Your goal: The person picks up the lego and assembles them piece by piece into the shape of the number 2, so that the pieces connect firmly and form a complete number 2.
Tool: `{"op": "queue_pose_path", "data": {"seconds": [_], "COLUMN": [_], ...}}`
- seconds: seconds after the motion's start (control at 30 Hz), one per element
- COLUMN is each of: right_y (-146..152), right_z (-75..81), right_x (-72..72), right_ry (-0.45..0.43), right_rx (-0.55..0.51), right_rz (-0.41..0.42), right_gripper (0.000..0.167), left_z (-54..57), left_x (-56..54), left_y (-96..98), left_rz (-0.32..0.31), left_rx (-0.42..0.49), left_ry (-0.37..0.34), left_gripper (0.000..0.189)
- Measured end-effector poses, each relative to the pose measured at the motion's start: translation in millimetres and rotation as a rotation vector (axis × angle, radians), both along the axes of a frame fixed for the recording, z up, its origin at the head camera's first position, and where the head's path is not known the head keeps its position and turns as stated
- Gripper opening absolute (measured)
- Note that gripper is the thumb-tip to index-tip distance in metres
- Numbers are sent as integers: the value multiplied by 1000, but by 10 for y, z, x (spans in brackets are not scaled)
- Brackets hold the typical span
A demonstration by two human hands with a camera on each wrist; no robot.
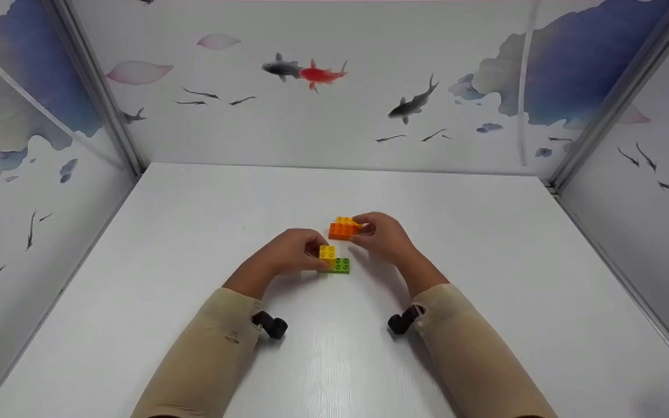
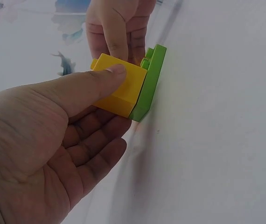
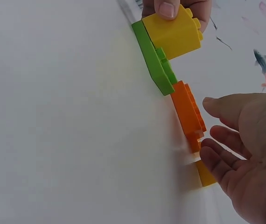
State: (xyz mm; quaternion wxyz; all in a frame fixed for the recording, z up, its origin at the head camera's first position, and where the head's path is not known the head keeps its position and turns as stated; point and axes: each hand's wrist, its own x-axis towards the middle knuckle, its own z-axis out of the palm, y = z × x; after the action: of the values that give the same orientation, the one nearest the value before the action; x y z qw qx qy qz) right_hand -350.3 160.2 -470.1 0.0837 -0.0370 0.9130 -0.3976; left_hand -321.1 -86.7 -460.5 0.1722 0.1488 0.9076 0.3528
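Observation:
My left hand (image 1: pixel 297 253) pinches a yellow brick (image 1: pixel 327 251) that sits on one end of a flat green brick (image 1: pixel 341 266) lying on the white table (image 1: pixel 195 232). In the left wrist view the thumb (image 2: pixel 100 77) lies on the yellow brick (image 2: pixel 121 93), with the green brick (image 2: pixel 150 81) under it. Just beyond lies an orange brick (image 1: pixel 340 231) with a small yellow brick (image 1: pixel 346 220) on it. My right hand (image 1: pixel 382 235) is at their right side. In the right wrist view its fingers (image 3: pixel 214 140) are loosely spread by the orange brick (image 3: pixel 187 112), without a clear grip.
White walls with fish and leaf pictures (image 1: pixel 311 72) close the table in at the back and on both sides. Black wrist cameras (image 1: pixel 270 325) sit at the cuffs of both beige sleeves. The bricks lie near the table's middle.

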Motion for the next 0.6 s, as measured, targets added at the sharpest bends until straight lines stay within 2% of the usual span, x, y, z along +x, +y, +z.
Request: {"op": "queue_pose_path", "data": {"seconds": [0.33, 0.6], "right_y": [-76, -55], "right_z": [-32, -20], "right_x": [-107, -105], "right_ry": [-34, 2], "right_rx": [61, 67], "right_rz": [-1, 41], "right_gripper": [43, 37], "left_z": [14, 2], "left_x": [-5, -11], "left_y": [8, 0], "left_rz": [-13, -10], "left_rx": [-14, -15], "left_ry": [20, 15], "left_gripper": [36, 37]}}
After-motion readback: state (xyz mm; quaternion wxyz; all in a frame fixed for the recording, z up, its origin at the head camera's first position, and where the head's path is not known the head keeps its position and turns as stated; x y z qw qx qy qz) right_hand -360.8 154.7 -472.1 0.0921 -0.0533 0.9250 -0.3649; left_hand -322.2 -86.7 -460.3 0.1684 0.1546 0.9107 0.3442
